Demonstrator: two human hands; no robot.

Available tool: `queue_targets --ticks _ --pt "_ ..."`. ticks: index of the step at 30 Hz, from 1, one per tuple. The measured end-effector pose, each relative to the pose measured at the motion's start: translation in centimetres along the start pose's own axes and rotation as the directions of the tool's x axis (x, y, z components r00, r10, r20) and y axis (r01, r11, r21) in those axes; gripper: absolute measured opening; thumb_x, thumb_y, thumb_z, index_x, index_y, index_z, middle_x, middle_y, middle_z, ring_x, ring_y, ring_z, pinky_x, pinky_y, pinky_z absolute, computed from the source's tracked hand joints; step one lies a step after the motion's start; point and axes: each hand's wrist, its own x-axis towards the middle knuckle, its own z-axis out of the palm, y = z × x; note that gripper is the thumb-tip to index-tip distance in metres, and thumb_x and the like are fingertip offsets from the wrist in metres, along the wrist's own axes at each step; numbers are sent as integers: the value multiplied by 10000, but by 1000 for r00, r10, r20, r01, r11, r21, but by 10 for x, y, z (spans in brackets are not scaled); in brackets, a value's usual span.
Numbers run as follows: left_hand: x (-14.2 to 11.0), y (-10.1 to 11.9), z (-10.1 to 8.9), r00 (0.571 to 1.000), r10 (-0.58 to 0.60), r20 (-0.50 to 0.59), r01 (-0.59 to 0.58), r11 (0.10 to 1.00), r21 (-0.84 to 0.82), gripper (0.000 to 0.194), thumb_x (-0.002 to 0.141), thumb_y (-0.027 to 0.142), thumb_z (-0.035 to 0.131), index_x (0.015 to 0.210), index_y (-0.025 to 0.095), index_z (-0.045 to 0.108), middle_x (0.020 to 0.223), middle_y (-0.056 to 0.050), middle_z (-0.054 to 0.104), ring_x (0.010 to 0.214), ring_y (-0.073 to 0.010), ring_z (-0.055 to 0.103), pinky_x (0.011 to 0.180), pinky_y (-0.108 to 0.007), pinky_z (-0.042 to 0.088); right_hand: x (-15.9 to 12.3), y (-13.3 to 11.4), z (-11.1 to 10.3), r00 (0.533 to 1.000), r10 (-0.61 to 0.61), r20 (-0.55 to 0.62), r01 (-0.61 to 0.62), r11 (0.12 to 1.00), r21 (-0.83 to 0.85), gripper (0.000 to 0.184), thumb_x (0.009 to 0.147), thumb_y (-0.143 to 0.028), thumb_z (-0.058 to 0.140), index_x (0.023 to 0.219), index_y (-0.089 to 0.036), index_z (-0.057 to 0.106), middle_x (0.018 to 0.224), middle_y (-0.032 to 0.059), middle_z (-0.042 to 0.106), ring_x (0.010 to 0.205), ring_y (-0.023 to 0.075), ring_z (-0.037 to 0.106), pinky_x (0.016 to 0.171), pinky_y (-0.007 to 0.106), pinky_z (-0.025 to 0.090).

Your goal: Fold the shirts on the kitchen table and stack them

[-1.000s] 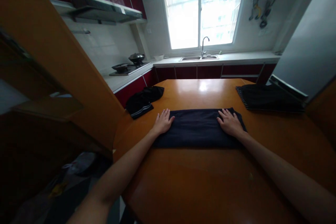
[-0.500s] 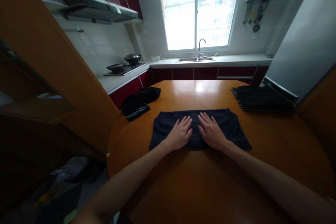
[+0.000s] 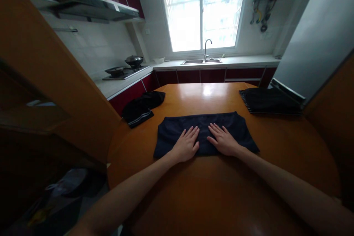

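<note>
A dark folded cloth (image 3: pixel 171 132) lies flat across the middle of an orange wooden table (image 3: pixel 215 191). My left hand (image 3: pixel 186 143) rests palm down on its centre, fingers stretched out and slightly apart. My right hand (image 3: pixel 222 139) lies flat beside it on the same cloth, fingers spread as well. The two hands are a short gap apart. Neither hand holds anything.
A crumpled dark garment with pale stripes (image 3: pixel 141 107) sits at the table's far left edge. A folded dark cloth with a striped border (image 3: pixel 268 100) lies at the far right. Beyond are a stove with pans (image 3: pixel 124 70), a sink (image 3: pixel 201 60) and a window.
One second ago my hands lay at the two ends of the cloth. They slid inward to its middle and now rest side by side there.
</note>
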Motion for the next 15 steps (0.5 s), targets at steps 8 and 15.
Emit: queue_targets --ticks 8,15 --pt "-2 -1 -5 1000 -16 26 17 999 -34 636 1011 392 337 1587 131 262 1660 -76 190 1544 -228 142 1246 -455 137 14 61 -8 960 271 -74 -277 957 -90 667 1026 -511 258 1560 -121 342 1649 137 234 1535 262 162 1216 554 113" --pt "0 -3 -5 999 -10 39 13 996 -92 643 1002 421 370 1584 165 271 1659 -80 200 1544 -224 141 1246 -457 130 14 57 -4 947 292 -136 -311 938 -156 611 1026 -407 318 1514 -48 392 1603 215 323 1506 305 247 1190 560 190"
